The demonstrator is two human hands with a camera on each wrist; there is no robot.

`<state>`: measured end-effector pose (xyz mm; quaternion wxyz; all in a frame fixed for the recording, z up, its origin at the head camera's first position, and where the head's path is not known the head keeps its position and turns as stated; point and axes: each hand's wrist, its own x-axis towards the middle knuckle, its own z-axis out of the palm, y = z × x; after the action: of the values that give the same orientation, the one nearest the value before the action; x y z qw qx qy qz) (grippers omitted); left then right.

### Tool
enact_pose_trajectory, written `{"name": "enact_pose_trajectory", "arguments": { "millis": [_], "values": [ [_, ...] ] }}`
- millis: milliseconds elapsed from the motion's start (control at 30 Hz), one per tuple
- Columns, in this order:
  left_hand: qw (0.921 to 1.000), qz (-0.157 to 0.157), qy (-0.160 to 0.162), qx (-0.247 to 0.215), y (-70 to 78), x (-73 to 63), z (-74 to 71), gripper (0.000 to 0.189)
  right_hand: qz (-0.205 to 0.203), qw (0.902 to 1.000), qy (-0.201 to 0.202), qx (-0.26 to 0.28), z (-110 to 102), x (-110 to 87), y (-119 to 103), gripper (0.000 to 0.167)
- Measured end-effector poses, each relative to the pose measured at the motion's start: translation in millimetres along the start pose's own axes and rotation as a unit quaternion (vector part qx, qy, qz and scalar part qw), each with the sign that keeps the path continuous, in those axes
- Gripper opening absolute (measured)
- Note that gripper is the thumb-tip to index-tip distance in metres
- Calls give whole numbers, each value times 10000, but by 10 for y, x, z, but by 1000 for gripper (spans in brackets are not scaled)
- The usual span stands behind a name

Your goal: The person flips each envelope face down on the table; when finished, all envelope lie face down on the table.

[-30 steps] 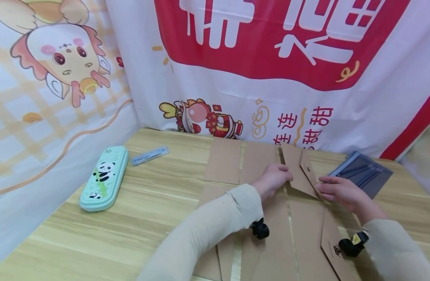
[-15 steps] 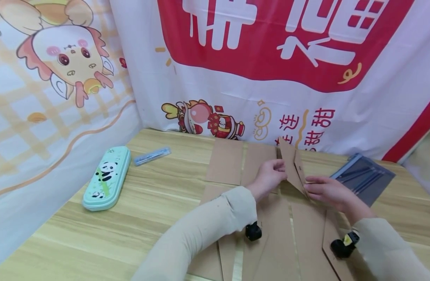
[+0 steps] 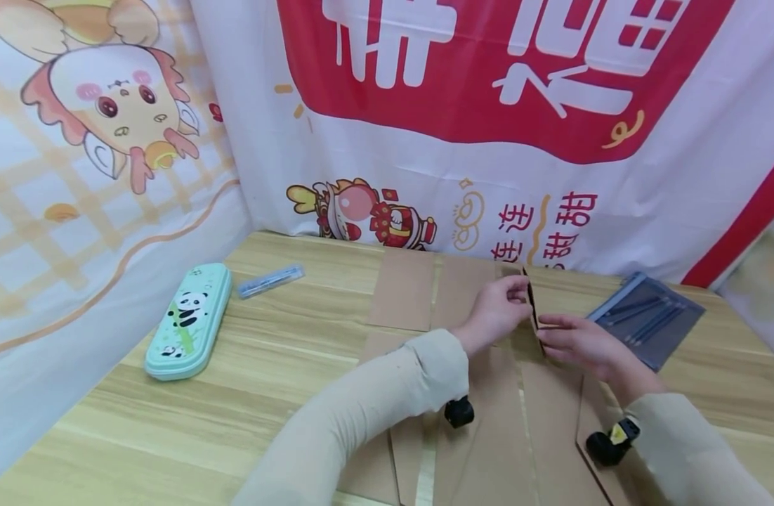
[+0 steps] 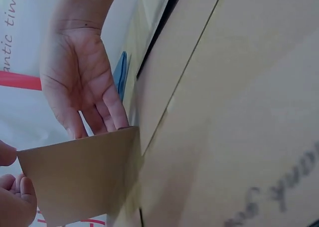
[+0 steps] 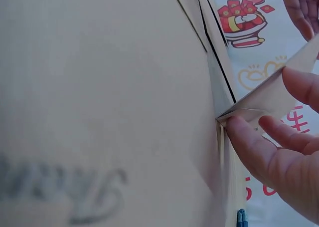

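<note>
A flat brown kraft-paper envelope (image 4: 82,179) stands nearly edge-on to the head view, above other brown pieces on the table. My left hand (image 3: 497,313) pinches its left edge, thumb and curled fingers seen at the lower left of the left wrist view. My right hand (image 3: 583,348) touches its other face with fairly straight fingers. In the right wrist view, right fingertips (image 5: 239,129) meet the lower corner of the envelope's pale, slanted face (image 5: 276,95). Several brown kraft pieces (image 3: 548,422) lie flat below in rows, partly under my forearms.
At left lies a mint panda pencil case (image 3: 187,323), with a slim clear-blue case (image 3: 271,281) beside it. A translucent dark-blue pouch (image 3: 652,316) holding pencils lies beyond my right hand. Printed cloth (image 3: 387,161) hangs along the table's back edge.
The envelope has turned from showing its flapped front to nearly edge-on. My right fingers have moved left with it; my left hand has shifted slightly right, still holding its edge.
</note>
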<state>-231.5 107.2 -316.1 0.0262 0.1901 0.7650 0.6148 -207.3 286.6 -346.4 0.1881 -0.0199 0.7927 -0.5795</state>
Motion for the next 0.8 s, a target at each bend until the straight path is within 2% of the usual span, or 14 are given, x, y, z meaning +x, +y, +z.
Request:
{"name": "enact_pose_trajectory", "arguments": {
  "millis": [233,300,367,467,600,700,800],
  "values": [
    [9992,188,-334,109,55,19,18,39,-483,9977,91,470,107,-95,-61,65],
    [9989,188,-404,160,58,28,23,37,-635,9971,279,310,162,-132,-99,65],
    [9986,200,-452,162,66,31,15,37,-794,9948,630,-32,227,-159,-139,63],
    [9985,185,-515,99,75,28,-6,36,-1102,9827,1399,-503,329,-173,-190,59],
    [9980,138,-620,-27,69,26,-16,36,-1330,9575,2409,-868,424,-172,-243,50],
    [9978,91,-642,-147,54,31,-7,35,-1203,9426,2898,-1147,461,-179,-281,46],
    [9978,69,-593,-298,35,36,0,34,-1036,9331,3164,-1362,485,-188,-308,42]
  ]
}}
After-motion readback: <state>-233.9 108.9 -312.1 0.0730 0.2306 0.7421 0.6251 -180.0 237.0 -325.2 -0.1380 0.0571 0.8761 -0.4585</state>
